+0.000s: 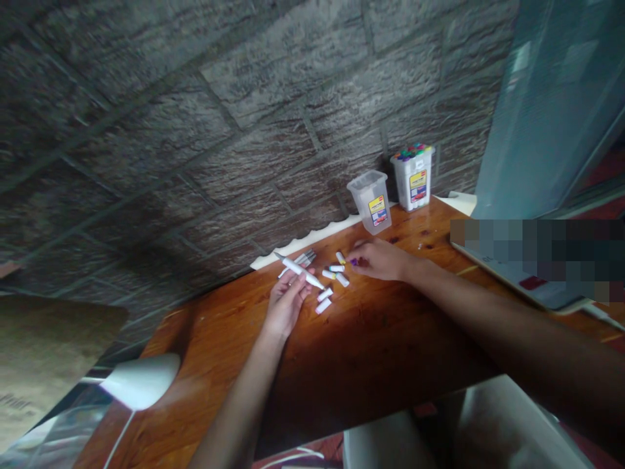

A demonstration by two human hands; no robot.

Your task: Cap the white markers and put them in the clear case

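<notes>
My left hand (286, 306) holds a white marker (293, 266) with its fingers closed around the barrel; the bare end slants down to the right. Behind it, several more markers (306, 258) with dark tips lie side by side on the wooden table (219, 345). My right hand (378, 259) pinches a small purple cap (354, 262) at its fingertips, close above the tabletop. Between both hands lie several loose white marker caps (342, 279), some with yellow or green ends. Nearest to me lies one white cap with a pinkish end (323, 305).
A clear plastic tub (367, 195) stands by the stone wall (273, 156), beside a second tub (413, 185) full of colourful capped markers. A laptop (517, 267) is at the right. A white lamp (144, 381) stands at the left front.
</notes>
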